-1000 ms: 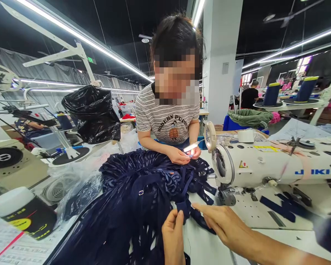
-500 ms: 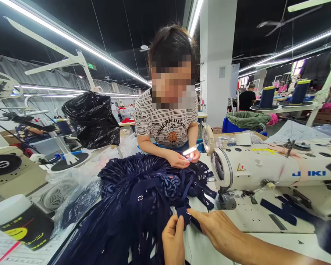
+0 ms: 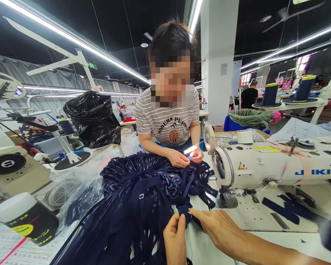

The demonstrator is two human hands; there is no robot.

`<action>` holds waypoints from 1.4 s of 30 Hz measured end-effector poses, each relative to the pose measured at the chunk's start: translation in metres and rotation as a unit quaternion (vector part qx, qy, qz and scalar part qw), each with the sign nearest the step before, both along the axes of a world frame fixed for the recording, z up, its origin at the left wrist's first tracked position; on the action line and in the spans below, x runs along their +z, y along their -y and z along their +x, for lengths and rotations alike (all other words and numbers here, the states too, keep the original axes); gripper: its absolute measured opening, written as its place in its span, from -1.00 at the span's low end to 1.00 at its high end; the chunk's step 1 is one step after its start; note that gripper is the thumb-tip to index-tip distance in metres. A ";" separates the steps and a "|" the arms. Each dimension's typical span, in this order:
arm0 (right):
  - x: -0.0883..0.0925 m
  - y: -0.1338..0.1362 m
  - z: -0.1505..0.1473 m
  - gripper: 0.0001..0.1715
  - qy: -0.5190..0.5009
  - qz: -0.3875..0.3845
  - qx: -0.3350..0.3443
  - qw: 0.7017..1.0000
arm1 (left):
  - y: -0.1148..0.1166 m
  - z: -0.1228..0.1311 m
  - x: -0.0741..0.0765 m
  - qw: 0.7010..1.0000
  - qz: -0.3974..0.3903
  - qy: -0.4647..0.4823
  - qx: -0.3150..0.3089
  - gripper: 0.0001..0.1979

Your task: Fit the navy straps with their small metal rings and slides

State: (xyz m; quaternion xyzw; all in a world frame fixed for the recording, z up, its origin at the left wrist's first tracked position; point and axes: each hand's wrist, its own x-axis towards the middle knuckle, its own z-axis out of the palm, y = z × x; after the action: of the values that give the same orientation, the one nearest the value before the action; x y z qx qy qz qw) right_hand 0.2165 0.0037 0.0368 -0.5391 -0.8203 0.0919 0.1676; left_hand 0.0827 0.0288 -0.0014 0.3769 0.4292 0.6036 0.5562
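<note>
At the front of the table my left hand (image 3: 175, 237) pinches a small navy fabric tab (image 3: 183, 210) between thumb and fingers. My right hand (image 3: 219, 228) grips the tab's right side, its fingertips partly hidden behind the cloth. Left of my hands lies a big heap of navy straps (image 3: 121, 217), with a small metal ring slider (image 3: 141, 196) on one of them. Across the heap, a co-worker's hands (image 3: 182, 159) hold something small and pale under a bright light.
A white JUKI sewing machine (image 3: 270, 165) stands on the right, with cut navy strips (image 3: 280, 210) on its bed. Facing me, a person in a striped shirt (image 3: 168, 125) leans over the table. A black-labelled tub (image 3: 30, 221) and a black plastic bag (image 3: 95, 121) are on the left.
The view has shifted slightly. Both my hands keep almost the same hold on the navy tab, and the co-worker's hands stay nearly in place.
</note>
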 end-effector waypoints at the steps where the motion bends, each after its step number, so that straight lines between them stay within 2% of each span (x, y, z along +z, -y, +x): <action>1: 0.000 0.000 0.001 -0.39 -0.005 0.001 0.000 1.000 | -0.001 0.000 -0.002 1.000 0.000 -0.002 0.001 -0.71; 4: -0.003 0.001 0.004 -0.43 -0.030 0.006 0.003 1.000 | -0.002 0.001 -0.004 1.000 -0.001 -0.010 0.005 -0.69; 10: -0.012 -0.003 0.014 -0.50 -0.102 -0.016 0.008 0.995 | 0.002 0.001 0.005 1.000 -0.004 -0.016 -0.001 -0.72; 16: -0.012 -0.004 0.015 -0.57 -0.148 -0.026 0.013 0.989 | 0.001 0.004 0.004 1.000 -0.014 -0.015 0.009 -0.69; 23: -0.014 -0.002 0.021 -0.62 -0.137 -0.028 -0.002 0.990 | -0.001 0.003 0.003 1.000 -0.023 -0.006 0.010 -0.68; 28: -0.014 -0.002 0.032 -0.63 -0.110 -0.061 -0.027 0.992 | -0.002 0.000 0.004 0.999 -0.041 -0.003 -0.035 -0.68; 30: -0.014 -0.003 0.040 -0.66 -0.082 -0.075 -0.057 0.992 | -0.002 -0.002 0.004 0.998 -0.021 -0.044 -0.035 -0.69; 32: -0.015 -0.004 0.050 -0.66 -0.058 -0.088 -0.090 0.990 | -0.001 -0.004 0.002 0.989 0.023 -0.138 -0.037 -0.72; 34: -0.017 -0.005 0.061 -0.65 -0.046 -0.102 -0.113 0.987 | 0.002 -0.007 -0.001 0.961 0.091 -0.254 -0.059 -0.76; 37: -0.020 -0.005 0.072 -0.66 -0.046 -0.118 -0.129 0.984 | 0.006 -0.008 -0.006 0.888 0.216 -0.395 -0.093 -0.82; 39: -0.020 -0.003 0.076 -0.66 -0.045 -0.123 -0.136 0.982 | 0.005 -0.006 -0.008 0.824 0.301 -0.472 -0.089 -0.86; 42: -0.021 -0.002 0.077 -0.67 -0.041 -0.124 -0.144 0.981 | -0.001 0.004 -0.009 0.705 0.437 -0.550 -0.095 -0.82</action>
State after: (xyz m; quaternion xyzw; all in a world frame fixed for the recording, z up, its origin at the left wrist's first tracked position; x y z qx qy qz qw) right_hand 0.2939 0.0057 0.0162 -0.6638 -0.7088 0.1901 0.1444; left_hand 0.0869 0.0302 -0.0109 0.8818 0.3093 0.3526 0.0489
